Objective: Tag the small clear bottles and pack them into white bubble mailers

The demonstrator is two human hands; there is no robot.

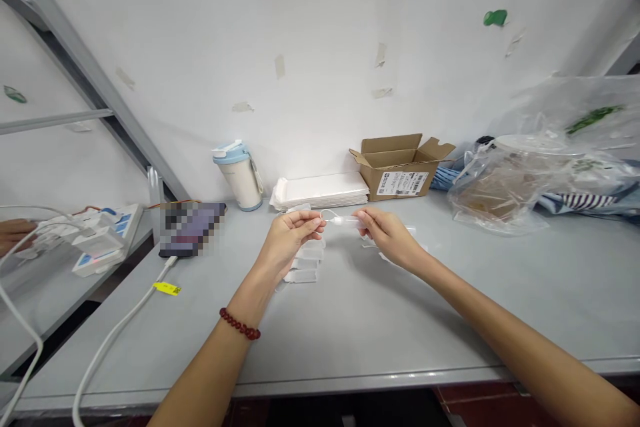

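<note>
In front of me a small clear squeeze bottle [349,221] with a white pointed nozzle lies sideways between my hands, above the table. My right hand [387,233] is closed, thumb and fingers pinching the bottle's body. At the nozzle end, my left hand [295,233] is closed in a pinch; a thin white strap loops from its fingertips, and the cap there is mostly hidden by the fingers. Several similar clear bottles [303,275] lie in a row beneath my left hand. Small clear pieces [370,246] show partly behind my right hand.
Behind the hands stand a flat white stack [325,189], an open cardboard box [400,167] and a blue-lidded tumbler [239,177]. A phone [193,230] with a white cable [120,327] lies left. Plastic bags [490,193] sit right; a power strip [110,240] is far left.
</note>
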